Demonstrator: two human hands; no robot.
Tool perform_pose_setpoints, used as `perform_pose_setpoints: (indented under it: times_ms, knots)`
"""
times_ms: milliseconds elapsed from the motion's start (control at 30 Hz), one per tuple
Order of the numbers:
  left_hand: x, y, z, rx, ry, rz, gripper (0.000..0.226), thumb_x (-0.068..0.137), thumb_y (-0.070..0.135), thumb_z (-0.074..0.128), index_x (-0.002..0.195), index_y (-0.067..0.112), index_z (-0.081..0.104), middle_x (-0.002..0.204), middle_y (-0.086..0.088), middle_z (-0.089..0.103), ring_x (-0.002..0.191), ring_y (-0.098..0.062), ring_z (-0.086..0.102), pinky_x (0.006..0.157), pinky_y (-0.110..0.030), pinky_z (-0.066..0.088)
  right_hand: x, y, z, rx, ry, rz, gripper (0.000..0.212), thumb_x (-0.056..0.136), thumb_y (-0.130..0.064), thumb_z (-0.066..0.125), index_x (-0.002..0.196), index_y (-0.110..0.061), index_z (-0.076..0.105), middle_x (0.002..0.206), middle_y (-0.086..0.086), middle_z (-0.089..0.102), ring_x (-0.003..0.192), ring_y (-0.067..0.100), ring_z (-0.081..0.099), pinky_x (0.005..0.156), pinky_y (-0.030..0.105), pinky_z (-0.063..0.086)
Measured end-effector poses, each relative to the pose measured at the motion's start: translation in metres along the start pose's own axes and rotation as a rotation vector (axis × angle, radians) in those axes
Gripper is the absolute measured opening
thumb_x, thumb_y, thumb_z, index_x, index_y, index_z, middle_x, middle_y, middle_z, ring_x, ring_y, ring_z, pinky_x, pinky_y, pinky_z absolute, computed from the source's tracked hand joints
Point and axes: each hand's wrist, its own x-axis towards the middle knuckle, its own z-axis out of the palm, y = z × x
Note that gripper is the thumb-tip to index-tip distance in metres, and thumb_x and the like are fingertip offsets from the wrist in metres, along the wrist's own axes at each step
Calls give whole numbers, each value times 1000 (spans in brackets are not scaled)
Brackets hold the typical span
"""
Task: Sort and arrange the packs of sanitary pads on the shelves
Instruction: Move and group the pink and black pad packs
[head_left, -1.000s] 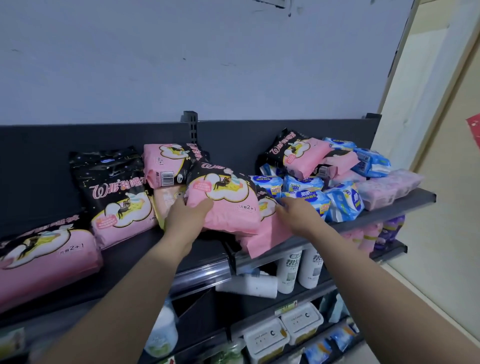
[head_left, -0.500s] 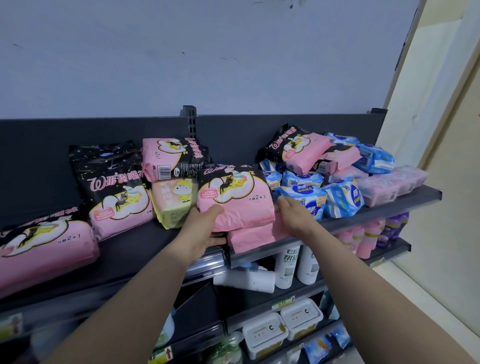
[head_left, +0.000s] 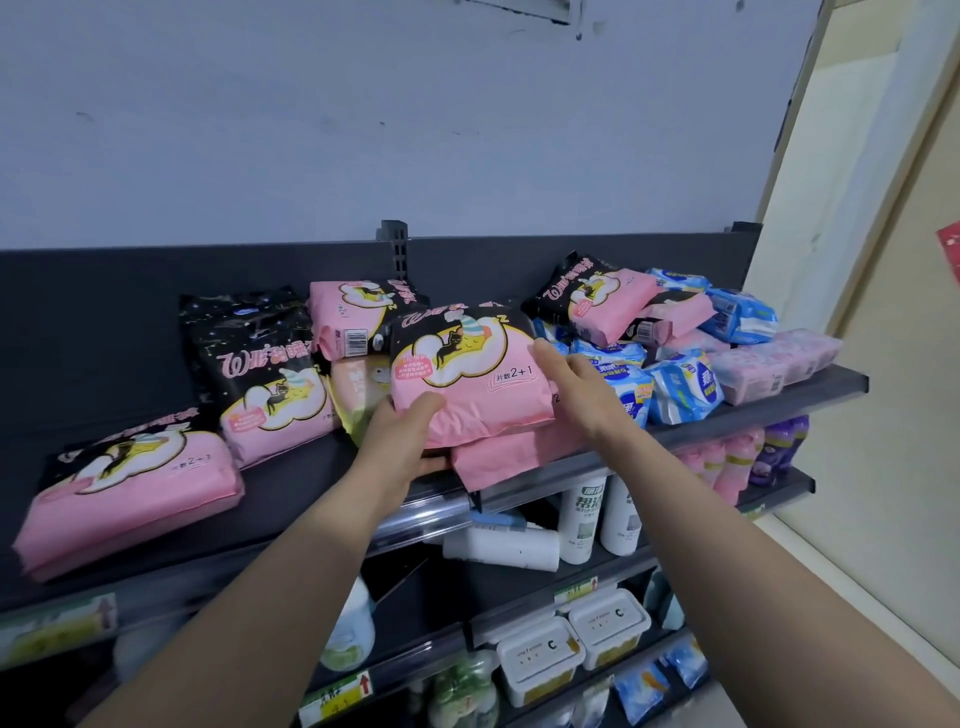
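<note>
On the top shelf (head_left: 291, 483) the far-left end carries a flat pink pack (head_left: 130, 483) whose near edge lies close to the shelf front, its long axis running left to right. Right of it a tall black pack (head_left: 260, 374) leans against the back panel (head_left: 104, 322), and in front of that a bare dark strip of shelf gives open room up to the left hand (head_left: 400, 441). Further back a barcode pack (head_left: 353, 317) lies on a pale yellow pack (head_left: 358, 384), both crowding the left side of the pink-and-black pack (head_left: 467, 374). That pack sits mid-shelf, tilted face up, long axis left to right, black top towards the back panel and pink bottom towards the near edge. The left hand grips its lower left corner, thumb on the face and fingers underneath. It rests on a lower pink pack (head_left: 509, 457) whose near end overhangs the front rail (head_left: 753, 410). The right hand (head_left: 576, 384) lies with straight fingers pressed flat against the pack's right end. Just beyond it a heap of blue packs (head_left: 675, 384) blocks the right side, topped by another black-and-pink pack (head_left: 597, 296), with clear pink packs (head_left: 769, 364) at the right shelf end. Below, white bottles (head_left: 582, 514) stand beside a tipped bottle (head_left: 498, 551)
</note>
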Motion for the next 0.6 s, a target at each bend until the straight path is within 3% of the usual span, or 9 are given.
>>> perform_pose_setpoints:
  times_ms: [100,267,367,533,600]
  knots:
    - [-12,16,-18,-7,9,57,25,90,20,58,111,33,52,113,0,67,97,-24,67,76,-45,58,-15,-23,11,29,33,-60,65,85,-67,51,104,-4,56,78,-8,56,76,8,51,68,27,36]
    - [-34,43,-73,-1,109,96,40,86,28,62,125,25,50,121,-3,63,101,-25,65,72,-41,57,-38,-62,57,87,8,-106,48,84,-66,54,84,-19,45,72,-8,51,72,10,48,65,27,34]
    - [-48,59,-118,5,176,116,46,81,36,63,124,28,49,124,-2,61,102,-25,65,68,-39,56,-48,-82,97,147,-51,-121,49,83,-68,53,87,-20,49,86,-7,51,83,11,49,69,26,35]
    - [-70,79,-197,-31,291,155,38,83,34,60,120,29,51,117,-1,66,100,-24,68,79,-54,57,-67,-115,175,212,-199,-137,50,69,-77,54,83,-30,47,102,0,47,92,17,44,67,29,32]
    - [-73,81,-227,-38,326,149,40,85,34,60,124,27,51,117,-3,68,97,-27,70,77,-53,58,-72,-125,204,214,-243,-146,50,69,-77,51,90,-31,50,111,1,49,100,18,47,75,31,37]
